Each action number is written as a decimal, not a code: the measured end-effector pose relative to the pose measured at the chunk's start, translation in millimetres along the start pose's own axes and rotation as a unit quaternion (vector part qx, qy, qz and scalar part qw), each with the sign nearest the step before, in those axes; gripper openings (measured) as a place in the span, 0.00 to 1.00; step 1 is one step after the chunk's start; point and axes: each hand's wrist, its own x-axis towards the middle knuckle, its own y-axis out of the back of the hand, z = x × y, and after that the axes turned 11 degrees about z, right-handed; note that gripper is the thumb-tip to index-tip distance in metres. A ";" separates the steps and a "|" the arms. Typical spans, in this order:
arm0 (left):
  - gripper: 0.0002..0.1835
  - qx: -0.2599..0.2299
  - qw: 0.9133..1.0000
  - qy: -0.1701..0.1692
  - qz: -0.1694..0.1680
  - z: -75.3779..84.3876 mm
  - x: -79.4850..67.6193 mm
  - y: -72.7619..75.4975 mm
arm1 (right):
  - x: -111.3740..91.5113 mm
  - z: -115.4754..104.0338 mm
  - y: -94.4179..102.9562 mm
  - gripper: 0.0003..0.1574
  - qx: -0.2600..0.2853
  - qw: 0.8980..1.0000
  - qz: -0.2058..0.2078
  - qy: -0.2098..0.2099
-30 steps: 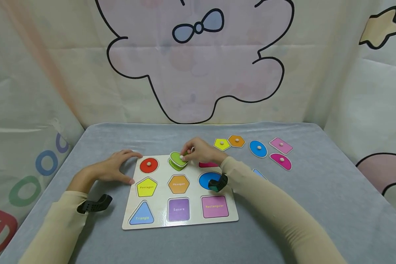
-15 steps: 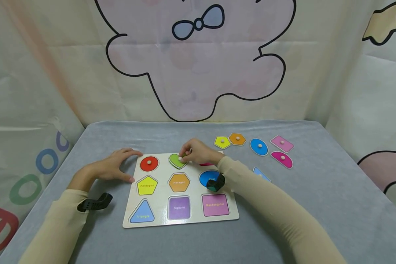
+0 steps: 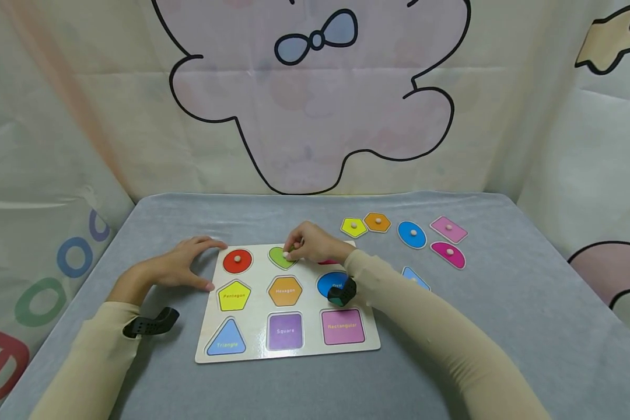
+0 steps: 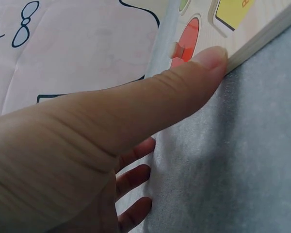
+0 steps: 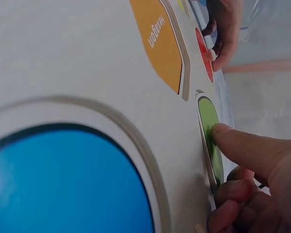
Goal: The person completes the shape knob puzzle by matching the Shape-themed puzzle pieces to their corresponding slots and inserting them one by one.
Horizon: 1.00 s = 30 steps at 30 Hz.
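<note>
My right hand pinches the small knob of a green heart-shaped puzzle piece, which lies in the top middle recess of a white wooden puzzle board. In the right wrist view the thumb is on the knob, and the green piece appears seated in its recess; the other fingers are bent below it. My left hand is spread at the board's upper left edge. In the left wrist view its thumb touches the board's edge near the red round piece, which sits in its recess.
Beyond the board at the right lie loose knobbed pieces: a yellow pentagon, orange hexagon, blue oval, pink rectangle and magenta oblong. A blue piece is partly hidden by the right sleeve. Grey cloth covers the table.
The green heart piece, tilted and offset above its recess a second ago, has come down into it under my right hand. My left hand has stayed at the board's edge.
</note>
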 end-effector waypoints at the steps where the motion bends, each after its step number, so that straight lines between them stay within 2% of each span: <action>1: 0.50 0.000 1.000 0.000 -0.001 0.3 0.0 0.1 | -0.2 0.2 -0.1 0.04 -0.001 1.000 -0.001 -0.001; 12: 0.50 -0.007 1.000 0.006 -0.001 -0.3 0.7 -1.5 | 0.5 0.1 -1.1 0.05 0.005 1.000 -0.001 -0.005; 30: 0.49 -0.010 1.000 -0.004 0.000 0.4 -0.2 -0.7 | 1.0 0.4 -3.6 0.04 -0.006 1.000 -0.001 -0.018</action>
